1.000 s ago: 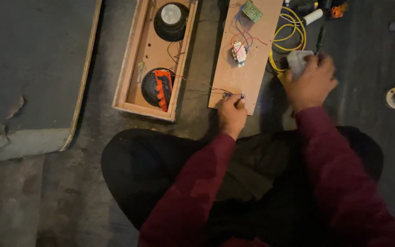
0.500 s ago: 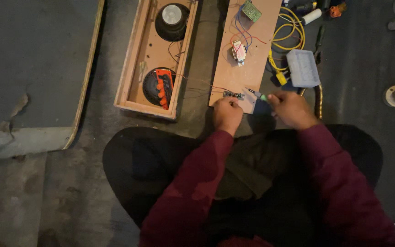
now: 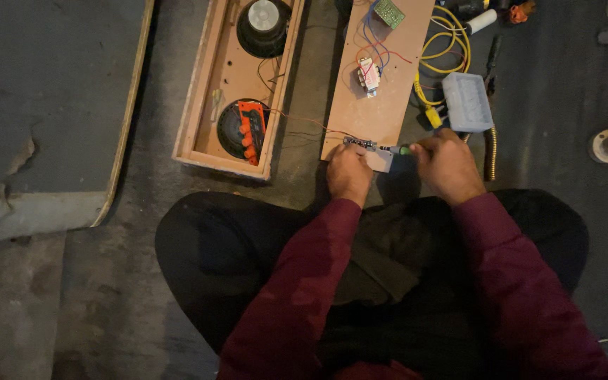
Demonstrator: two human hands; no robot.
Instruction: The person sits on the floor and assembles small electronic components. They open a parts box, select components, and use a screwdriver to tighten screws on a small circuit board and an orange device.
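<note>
- left hand (image 3: 350,172) grip closed, pressing down the near end of the wooden panel (image 3: 381,91) by a small circuit strip (image 3: 360,143)
- right hand (image 3: 448,163) grip pinched on a green-tipped tool (image 3: 401,150), tip pointing at the strip
- just beyond right grip: grey plastic box (image 3: 467,102), yellow cable coil (image 3: 445,49)
- further left of left grip: open speaker box (image 3: 237,77) on the floor
</note>
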